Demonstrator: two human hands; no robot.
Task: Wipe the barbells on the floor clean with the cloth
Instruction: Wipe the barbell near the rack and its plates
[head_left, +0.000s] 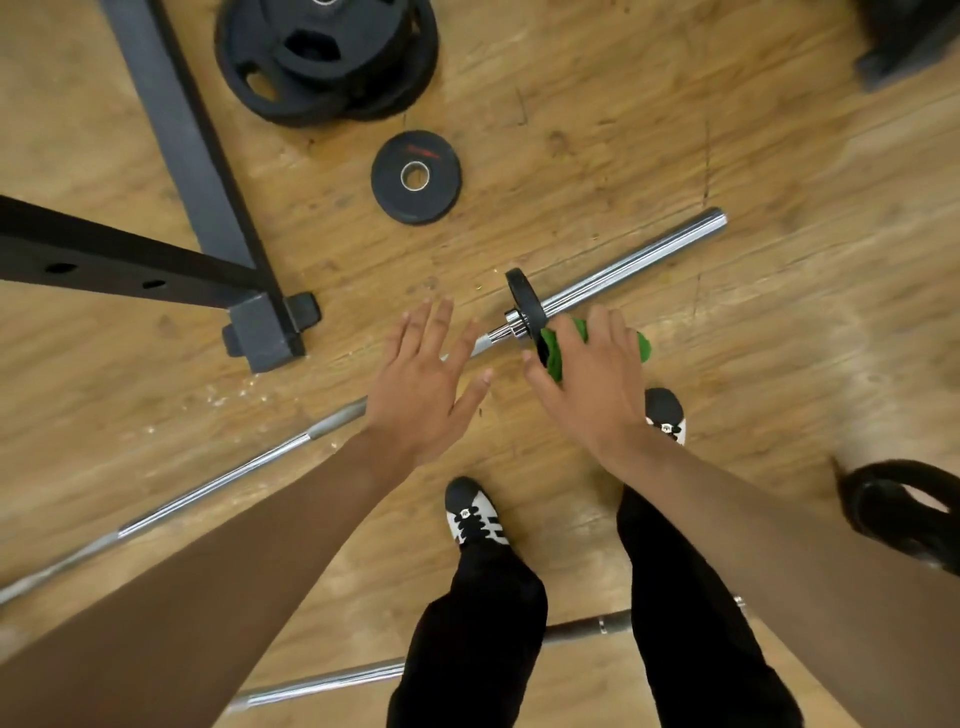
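Barbell (634, 261) lies slantwise on the floor, and the right hand (587, 374) clutches the green cloth (557, 364) just beside its small plate (523, 304), seemingly poised to rub the sleeve. Left hand (421, 374) hovers over the shaft, fingers spread and loose, holding nothing, probably ready to steady it. A second bar (322, 683) waits by the feet.

Near the rack frame (200, 171) there were two barbells (208, 485) (322, 683), one cloth (640, 347), two hands (421, 374) (587, 379) and one loose small plate (415, 179).
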